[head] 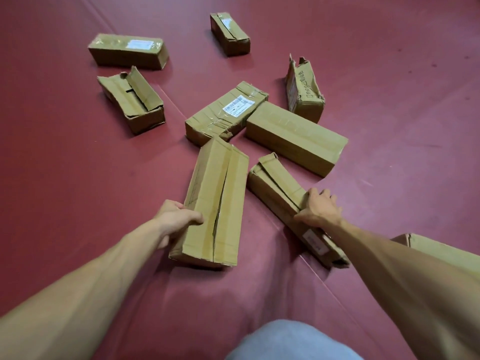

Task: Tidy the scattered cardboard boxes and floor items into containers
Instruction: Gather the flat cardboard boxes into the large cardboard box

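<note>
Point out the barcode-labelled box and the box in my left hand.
Brown cardboard box with white barcode label (pixel 235 105): head view, on the label.
Long brown split-top cardboard box (pixel 205 201) in left hand (pixel 176 219): head view, left top flap.

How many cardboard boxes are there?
9: back-left box, back-middle box, open left box, crumpled right box, labelled middle box, plain middle box, held left box, held right box, cut-off box at right edge. Others may be hidden.

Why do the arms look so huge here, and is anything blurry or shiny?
Head view: the wide-angle lens stretches the near forearms; the left hand on the split box and right hand on the flattened box look sharp; tape on the far-left box glints mildly; shadows under the boxes are soft and short.
</note>
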`<action>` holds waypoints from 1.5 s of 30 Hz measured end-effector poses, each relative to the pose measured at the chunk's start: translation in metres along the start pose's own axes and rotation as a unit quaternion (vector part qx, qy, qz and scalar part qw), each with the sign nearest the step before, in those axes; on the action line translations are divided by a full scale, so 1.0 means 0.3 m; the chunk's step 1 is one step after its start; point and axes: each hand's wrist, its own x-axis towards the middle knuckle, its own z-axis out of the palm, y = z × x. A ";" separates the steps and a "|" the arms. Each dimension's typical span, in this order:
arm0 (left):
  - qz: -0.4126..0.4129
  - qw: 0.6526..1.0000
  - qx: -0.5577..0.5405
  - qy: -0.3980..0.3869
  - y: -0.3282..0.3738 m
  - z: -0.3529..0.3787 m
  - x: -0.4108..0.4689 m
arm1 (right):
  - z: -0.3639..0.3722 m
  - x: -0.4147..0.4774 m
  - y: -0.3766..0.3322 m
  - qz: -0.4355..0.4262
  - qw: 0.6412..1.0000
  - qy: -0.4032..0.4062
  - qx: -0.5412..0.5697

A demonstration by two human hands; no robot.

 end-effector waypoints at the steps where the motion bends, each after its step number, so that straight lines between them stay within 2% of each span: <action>1: -0.003 1.000 -0.009 0.007 -0.004 -0.029 -0.018 | -0.004 -0.019 -0.024 -0.012 1.000 -0.020 0.020; 6: -0.005 0.999 -0.039 0.010 -0.049 -0.265 -0.111 | -0.042 -0.151 -0.236 -0.097 0.986 -0.093 0.095; 13: 0.085 0.979 -0.162 0.092 -0.139 -0.715 -0.356 | -0.167 -0.489 -0.714 -0.227 0.949 -0.098 0.195; 19: 0.074 0.944 -0.274 0.166 -0.238 -1.190 -0.695 | -0.324 -1.011 -1.116 -0.284 0.897 -0.168 0.294; 22: 0.049 0.925 -0.318 0.201 -0.294 -1.443 -0.922 | -0.381 -1.313 -1.301 -0.271 0.891 -0.159 0.328; 25: 0.026 0.908 -0.346 0.236 -0.374 -1.709 -1.195 | -0.437 -1.620 -1.485 -0.275 0.877 -0.193 0.342; 30: -0.037 0.891 -0.345 0.293 -0.532 -2.096 -1.625 | -0.536 -2.085 -1.776 -0.290 0.882 -0.245 0.278; 34: -0.085 0.870 -0.356 0.330 -0.668 -2.281 -1.793 | -0.548 -2.308 -1.976 -0.326 0.881 -0.278 0.203; 38: -0.122 0.839 -0.388 0.360 -0.766 -2.399 -1.781 | -0.510 -2.396 -2.136 -0.362 0.875 -0.279 0.160; 45: -0.157 0.820 -0.416 0.360 -0.835 -2.479 -1.574 | -0.386 -2.337 -2.433 -0.367 0.869 -0.312 0.113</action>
